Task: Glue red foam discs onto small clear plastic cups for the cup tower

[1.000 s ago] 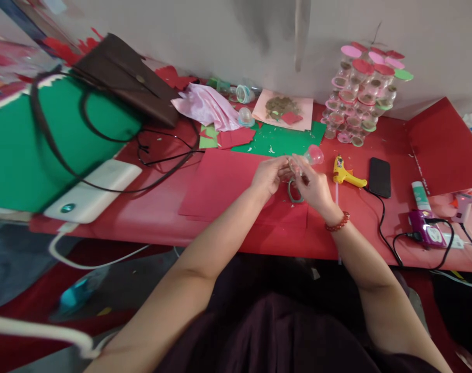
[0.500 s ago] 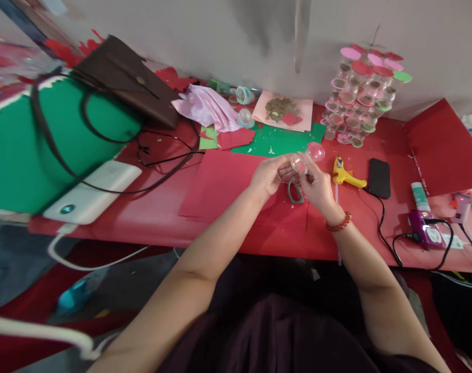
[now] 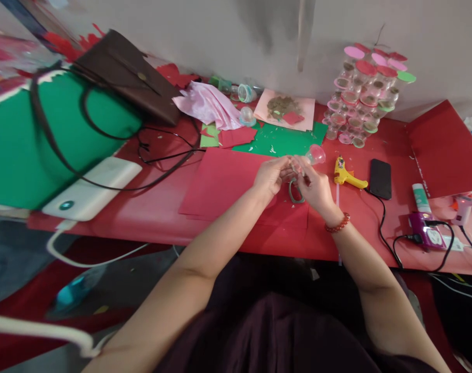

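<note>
My left hand (image 3: 273, 175) and my right hand (image 3: 312, 185) meet above the red paper sheets (image 3: 224, 178). Their fingers are closed around a small clear plastic cup (image 3: 297, 165), largely covered by the fingertips. Just beyond the right fingers is a clear cup with a pink round end (image 3: 316, 154), lying sideways; whether it is joined to the held cup I cannot tell. Beneath the hands shows a grey-green loop handle (image 3: 296, 191), apparently of scissors, its other part hidden. A red bead bracelet circles my right wrist.
To the right lie a yellow glue gun (image 3: 348, 174), a black phone (image 3: 380, 178) and a purple power adapter (image 3: 426, 229) with cords. A tower of clear cups (image 3: 360, 98) stands behind. On the left are a brown bag (image 3: 131, 77) and a white power strip (image 3: 92, 189).
My fingers have closed further over the clear cup, hiding its round rim. The pink-ended cup has turned and shows more of its side. The camera view has shifted slightly.
</note>
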Demonstrator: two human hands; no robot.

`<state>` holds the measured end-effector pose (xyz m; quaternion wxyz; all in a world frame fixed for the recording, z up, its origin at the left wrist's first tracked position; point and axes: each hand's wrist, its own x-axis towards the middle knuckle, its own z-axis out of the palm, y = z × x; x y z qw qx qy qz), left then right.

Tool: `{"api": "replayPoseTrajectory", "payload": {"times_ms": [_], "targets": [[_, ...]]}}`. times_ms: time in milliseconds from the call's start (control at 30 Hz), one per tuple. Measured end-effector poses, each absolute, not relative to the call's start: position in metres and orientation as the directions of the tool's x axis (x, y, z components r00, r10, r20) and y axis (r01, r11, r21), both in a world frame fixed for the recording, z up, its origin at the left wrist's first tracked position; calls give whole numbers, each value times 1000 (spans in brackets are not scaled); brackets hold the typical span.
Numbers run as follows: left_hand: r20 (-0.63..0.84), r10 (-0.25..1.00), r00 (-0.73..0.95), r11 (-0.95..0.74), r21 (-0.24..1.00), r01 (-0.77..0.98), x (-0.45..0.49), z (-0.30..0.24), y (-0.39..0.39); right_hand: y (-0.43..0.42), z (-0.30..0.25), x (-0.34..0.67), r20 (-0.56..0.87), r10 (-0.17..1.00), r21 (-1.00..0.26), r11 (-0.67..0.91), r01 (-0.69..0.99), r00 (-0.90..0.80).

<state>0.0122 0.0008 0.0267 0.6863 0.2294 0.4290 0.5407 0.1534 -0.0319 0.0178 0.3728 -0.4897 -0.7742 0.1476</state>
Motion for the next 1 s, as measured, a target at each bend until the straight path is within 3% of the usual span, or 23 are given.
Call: {"api": "replayPoseTrajectory", "payload": {"times_ms": [433,1000], "targets": [[-267,959,100,272,752,-600,12,36,-6,-26,16,159,337,930,-785,365,500,-149],[-247,969,-11,202,815,-543,14,24,-3,-30,12,154,362,915,-734,399,550,-180]]}}
